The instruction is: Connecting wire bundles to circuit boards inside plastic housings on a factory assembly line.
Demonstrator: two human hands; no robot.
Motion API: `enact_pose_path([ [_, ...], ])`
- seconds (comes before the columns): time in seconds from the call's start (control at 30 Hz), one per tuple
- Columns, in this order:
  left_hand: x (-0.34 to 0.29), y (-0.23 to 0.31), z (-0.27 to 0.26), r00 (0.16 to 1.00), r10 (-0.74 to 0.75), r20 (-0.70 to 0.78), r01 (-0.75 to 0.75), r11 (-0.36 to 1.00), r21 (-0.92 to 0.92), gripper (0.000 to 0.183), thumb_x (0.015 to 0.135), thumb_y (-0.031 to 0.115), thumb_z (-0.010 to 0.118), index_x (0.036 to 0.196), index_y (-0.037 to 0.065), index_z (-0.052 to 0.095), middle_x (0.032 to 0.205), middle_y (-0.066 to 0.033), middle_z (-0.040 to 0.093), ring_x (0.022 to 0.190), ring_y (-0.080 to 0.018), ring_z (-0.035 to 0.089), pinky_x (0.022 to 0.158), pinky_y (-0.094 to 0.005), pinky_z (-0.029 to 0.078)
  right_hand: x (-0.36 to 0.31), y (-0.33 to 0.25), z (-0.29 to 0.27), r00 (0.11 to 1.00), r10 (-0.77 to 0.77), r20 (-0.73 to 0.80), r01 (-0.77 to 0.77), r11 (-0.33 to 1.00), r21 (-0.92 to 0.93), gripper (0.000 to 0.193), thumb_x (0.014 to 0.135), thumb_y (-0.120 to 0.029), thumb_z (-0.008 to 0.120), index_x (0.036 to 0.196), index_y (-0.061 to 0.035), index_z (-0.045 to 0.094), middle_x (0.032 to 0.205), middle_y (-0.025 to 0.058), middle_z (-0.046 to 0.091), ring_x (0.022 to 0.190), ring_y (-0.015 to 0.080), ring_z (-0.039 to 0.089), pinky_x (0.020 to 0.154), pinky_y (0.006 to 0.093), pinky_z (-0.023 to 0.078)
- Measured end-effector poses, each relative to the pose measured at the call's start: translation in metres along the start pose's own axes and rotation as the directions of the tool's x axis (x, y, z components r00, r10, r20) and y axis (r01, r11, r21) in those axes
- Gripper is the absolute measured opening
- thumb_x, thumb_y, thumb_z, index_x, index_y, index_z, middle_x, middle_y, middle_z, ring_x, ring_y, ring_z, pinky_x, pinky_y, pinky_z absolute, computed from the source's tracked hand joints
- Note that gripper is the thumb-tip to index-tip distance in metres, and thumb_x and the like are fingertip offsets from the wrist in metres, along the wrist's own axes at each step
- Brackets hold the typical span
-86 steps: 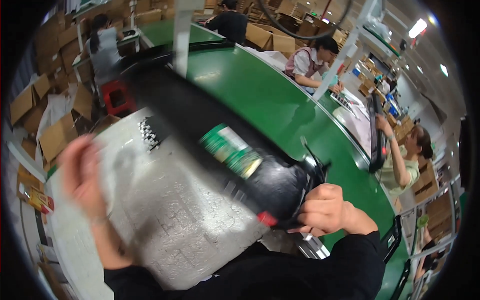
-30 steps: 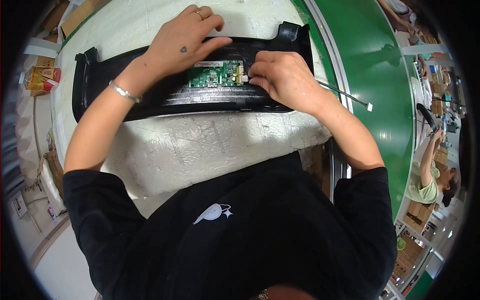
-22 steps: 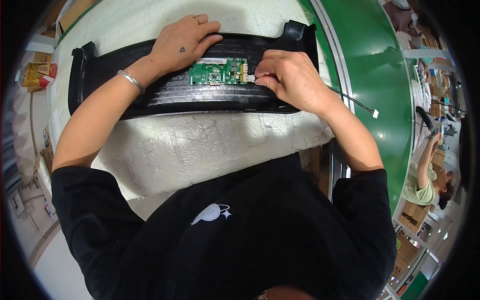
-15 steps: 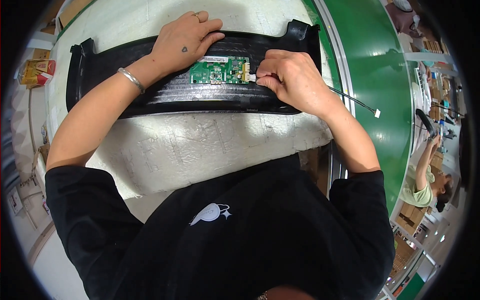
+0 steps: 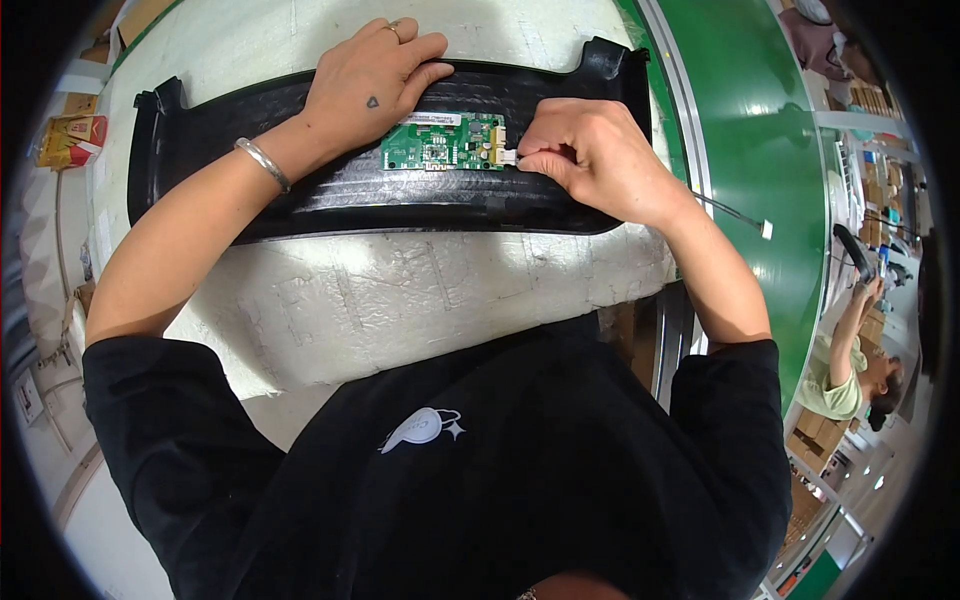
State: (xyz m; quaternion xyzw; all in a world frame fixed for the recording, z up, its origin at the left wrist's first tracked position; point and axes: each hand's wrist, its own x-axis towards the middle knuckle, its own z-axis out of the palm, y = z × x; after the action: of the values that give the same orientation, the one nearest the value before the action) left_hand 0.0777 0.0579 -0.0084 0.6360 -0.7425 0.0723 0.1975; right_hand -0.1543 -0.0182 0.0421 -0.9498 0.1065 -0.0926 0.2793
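Observation:
A curved black plastic panel lies across the padded surface, and a green circuit board sits on it. My left hand rests over the panel's far edge beside the board, its fingers curled on that edge and holding it. At the board's right end, my right hand pinches a small white plug between thumb and forefinger, against the board's cream socket. A dark cable emerges beyond my right wrist and ends in a loose white connector.
Pale wrapped padding lies under the panel. Along the right runs a green work surface with a metal rail. A red and yellow package is at the far left. Another person works at the right, beyond the green surface.
The panel's right side, the board and my right hand with the plug have shifted slightly right. The loose cable end has swung a little right too. My left hand stays nearly in place.

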Motion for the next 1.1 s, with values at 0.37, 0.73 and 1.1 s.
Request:
enact_pose_path([
  [0.37, 0.004, -0.006, 0.003, 0.998, 0.000, -0.060, -0.001, 1.000, -0.011, 0.018, 0.086, 0.031, 0.056, 0.090, 0.013, 0.057, 0.077, -0.0012, 0.052, 0.075, -0.0193, 0.053, 0.062, -0.0325, 0.047, 0.013, -0.004, 0.002, 0.999, -0.031, 0.022, 0.034, 0.992, -0.121, 0.006, 0.068, -0.004, 0.067, 0.073, -0.0010, 0.064, 0.070, 0.0094, 0.058, 0.068, 0.0275, 0.060, 0.057, 0.0377, 0.047],
  [0.73, 0.000, 0.014, -0.022, 0.998, -0.012, 0.067, 0.020, 0.991, -0.130, 0.012, 0.080, 0.016, 0.060, 0.083, 0.004, 0.056, 0.081, -0.0135, 0.053, 0.079, -0.0339, 0.051, 0.065, -0.0414, 0.043, -0.020, -0.068, 0.038, 0.979, -0.194, -0.056, 0.168, 0.935, -0.311, 0.023, 0.070, -0.025, 0.064, 0.083, -0.0066, 0.056, 0.081, 0.0047, 0.053, 0.082, 0.0213, 0.057, 0.055, 0.0311, 0.049],
  [1.1, 0.067, 0.127, -0.163, 0.854, 0.431, -0.292, -0.482, 0.867, -0.128, 0.036, 0.062, -0.003, 0.068, 0.095, 0.001, 0.057, 0.090, -0.0124, 0.057, 0.079, -0.0296, 0.055, 0.069, -0.0353, 0.046, -0.130, -0.011, -0.070, 0.771, -0.110, -0.628, -0.245, 0.858, -0.451, 0.020, 0.063, -0.016, 0.072, 0.068, -0.0074, 0.056, 0.070, 0.0083, 0.053, 0.067, 0.0260, 0.055, 0.050, 0.0358, 0.046],
])
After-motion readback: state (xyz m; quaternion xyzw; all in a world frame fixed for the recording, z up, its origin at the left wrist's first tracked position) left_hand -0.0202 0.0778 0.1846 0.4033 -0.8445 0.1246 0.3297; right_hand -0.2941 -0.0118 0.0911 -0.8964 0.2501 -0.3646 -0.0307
